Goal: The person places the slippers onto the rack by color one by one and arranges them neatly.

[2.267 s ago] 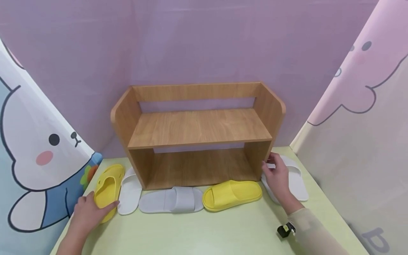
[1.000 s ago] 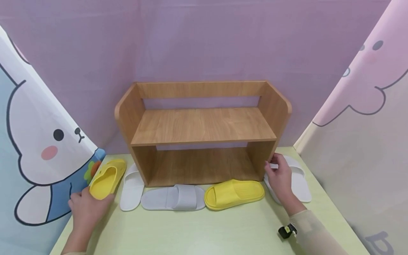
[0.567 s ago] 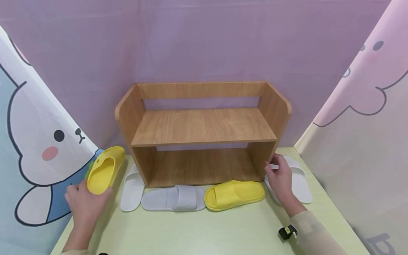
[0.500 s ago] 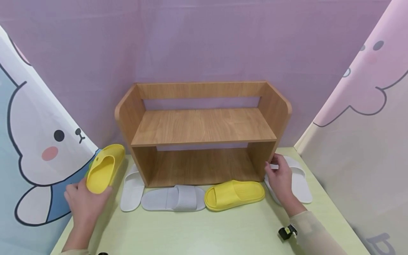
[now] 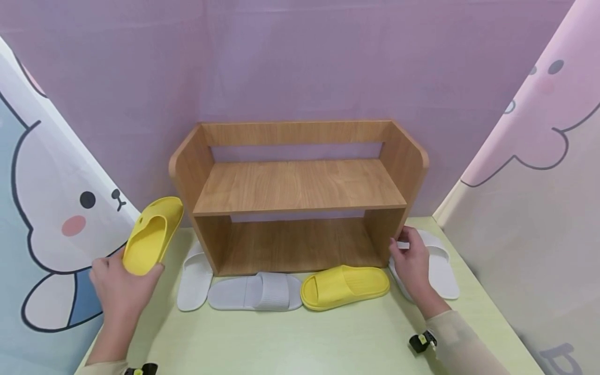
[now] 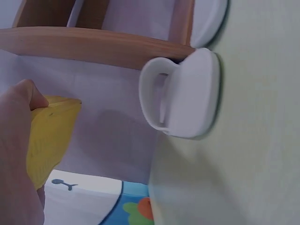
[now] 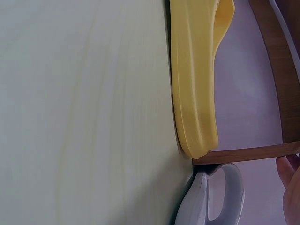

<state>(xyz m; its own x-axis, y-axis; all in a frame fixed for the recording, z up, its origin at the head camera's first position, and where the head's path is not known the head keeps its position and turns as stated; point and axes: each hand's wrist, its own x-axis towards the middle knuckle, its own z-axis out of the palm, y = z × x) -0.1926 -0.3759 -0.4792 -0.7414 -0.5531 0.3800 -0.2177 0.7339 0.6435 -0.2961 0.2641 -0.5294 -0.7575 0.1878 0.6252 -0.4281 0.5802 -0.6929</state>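
In the head view my left hand (image 5: 123, 285) pinches a yellow slipper (image 5: 151, 234) by its heel end, thumb on the near side, and holds it tilted, toe up, above the table. The left wrist view shows that yellow slipper (image 6: 52, 136) beside the hand. At the rack's right side, my right hand (image 5: 411, 263) touches the outer face of the wooden shoe rack (image 5: 300, 185) with relaxed fingertips. Behind it lies a white slipper (image 5: 438, 265), partly hidden by the hand. Both rack shelves hold nothing.
Before the rack lie a grey slipper (image 5: 255, 291) and another yellow slipper (image 5: 344, 287), both sideways. A white slipper (image 5: 194, 281) stands against the rack's left side. Fabric walls enclose the pale green table (image 5: 281, 344) at the back and sides.
My left hand has lifted the yellow slipper off the table, raising it heel-first in hand with its toe tilted up. The right hand has stayed at the rack's side.
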